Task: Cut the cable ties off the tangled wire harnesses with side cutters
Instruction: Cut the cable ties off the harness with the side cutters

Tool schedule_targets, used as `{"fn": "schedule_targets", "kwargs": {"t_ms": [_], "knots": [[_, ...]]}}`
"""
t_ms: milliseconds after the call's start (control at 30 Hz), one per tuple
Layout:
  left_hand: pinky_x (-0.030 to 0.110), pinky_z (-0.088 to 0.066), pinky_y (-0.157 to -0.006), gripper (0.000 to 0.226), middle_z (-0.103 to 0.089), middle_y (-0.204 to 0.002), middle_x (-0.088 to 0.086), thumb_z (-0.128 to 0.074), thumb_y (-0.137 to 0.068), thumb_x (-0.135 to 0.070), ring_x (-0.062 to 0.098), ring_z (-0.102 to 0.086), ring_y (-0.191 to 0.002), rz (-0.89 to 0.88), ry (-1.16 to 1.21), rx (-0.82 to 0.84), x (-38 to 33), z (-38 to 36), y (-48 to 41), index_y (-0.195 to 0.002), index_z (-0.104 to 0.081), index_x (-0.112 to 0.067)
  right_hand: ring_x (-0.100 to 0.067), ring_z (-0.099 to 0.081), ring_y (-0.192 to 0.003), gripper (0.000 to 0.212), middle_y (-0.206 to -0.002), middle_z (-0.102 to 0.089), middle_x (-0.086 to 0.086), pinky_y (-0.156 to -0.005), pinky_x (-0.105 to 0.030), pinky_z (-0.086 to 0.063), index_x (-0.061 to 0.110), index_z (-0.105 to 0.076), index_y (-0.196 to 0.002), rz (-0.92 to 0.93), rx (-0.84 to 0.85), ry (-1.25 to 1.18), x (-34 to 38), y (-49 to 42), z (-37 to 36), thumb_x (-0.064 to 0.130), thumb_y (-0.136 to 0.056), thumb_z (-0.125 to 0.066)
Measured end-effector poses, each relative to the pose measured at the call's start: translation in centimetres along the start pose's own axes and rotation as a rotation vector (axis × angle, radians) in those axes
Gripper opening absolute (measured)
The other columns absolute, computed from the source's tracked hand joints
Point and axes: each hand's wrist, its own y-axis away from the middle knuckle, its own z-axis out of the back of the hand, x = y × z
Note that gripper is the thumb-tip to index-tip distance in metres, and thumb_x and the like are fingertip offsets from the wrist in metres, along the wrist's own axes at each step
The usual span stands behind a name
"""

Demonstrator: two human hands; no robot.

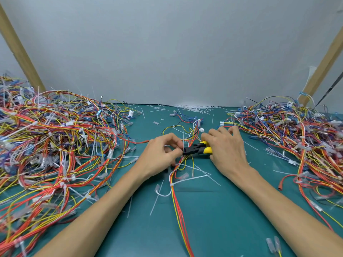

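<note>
Gripping the cutters (196, 149) by their yellow handles, the right hand (225, 147) rests at the middle of the green bench (213, 229), fingers curled round the tool; the black head points left and touches the fingertips of the left hand (161, 153), which pinches a harness (177, 201) of red and yellow wires right at the tip; whether the blades are apart cannot be told; a white tie (183, 140) stands up just above the head; the harness runs from the hands toward the near edge; a tall heap (55, 145) of harnesses lies to the left, a lower heap (297, 138) to the right; white offcuts (193, 107) lie along the far edge by the wall (167, 43).
</note>
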Motion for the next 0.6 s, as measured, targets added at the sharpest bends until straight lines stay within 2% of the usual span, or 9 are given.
{"fn": "schedule_targets", "kwargs": {"t_ms": [133, 200, 367, 500, 600], "knots": [[0.021, -0.046, -0.057, 0.012, -0.070, -0.087, -0.005, -0.073, -0.084, -0.019, 0.010, -0.062, -0.051, -0.023, -0.038, 0.043, -0.12, 0.10, 0.05, -0.092, -0.063, -0.019, -0.021, -0.052, -0.092, 0.030, -0.088, -0.058, 0.008, -0.081, -0.037, -0.022, 0.030, -0.055, -0.095, 0.019, 0.010, 0.008, -0.04, -0.06, 0.21, 0.011, -0.073, -0.063], [0.019, -0.046, -0.057, 0.011, -0.070, -0.086, -0.006, -0.072, -0.087, -0.024, 0.009, -0.062, -0.051, -0.052, -0.056, 0.045, -0.22, 0.12, 0.13, -0.091, -0.064, -0.018, -0.021, -0.052, -0.092, 0.024, -0.086, -0.058, 0.008, -0.081, -0.037, -0.021, 0.030, -0.055, -0.094, 0.039, 0.015, 0.026, 0.05, -0.09, 0.36, 0.013, -0.078, -0.059], [0.014, -0.039, -0.049, 0.019, -0.064, -0.062, -0.020, -0.063, -0.094, -0.017, 0.008, -0.061, -0.046, -0.043, -0.073, -0.005, -0.12, 0.02, 0.17, -0.077, -0.059, -0.011, -0.020, -0.050, -0.091, 0.021, -0.085, -0.057, 0.007, -0.081, -0.036, -0.020, 0.030, -0.055, -0.094, 0.073, 0.011, 0.027, 0.10, -0.18, 0.45, 0.012, -0.083, -0.054], [0.012, -0.035, -0.047, 0.019, -0.059, -0.044, -0.008, -0.060, -0.095, -0.012, 0.002, -0.053, -0.037, -0.021, -0.082, -0.031, -0.06, -0.17, 0.10, -0.076, -0.056, -0.009, -0.021, -0.050, -0.087, 0.023, -0.081, -0.054, 0.007, -0.079, -0.037, -0.019, 0.030, -0.055, -0.093, 0.102, -0.024, 0.034, 0.09, -0.13, 0.52, 0.009, -0.085, -0.049], [0.011, -0.035, -0.053, 0.017, -0.057, -0.041, -0.011, -0.056, -0.095, -0.009, 0.004, -0.056, -0.039, -0.053, -0.131, -0.053, 0.12, -0.37, 0.05, -0.079, -0.053, -0.007, -0.024, -0.052, -0.082, 0.023, -0.077, -0.055, 0.005, -0.079, -0.036, -0.020, 0.030, -0.058, -0.091, 0.157, -0.053, 0.046, 0.24, -0.03, 0.57, 0.008, -0.086, -0.052]]}}
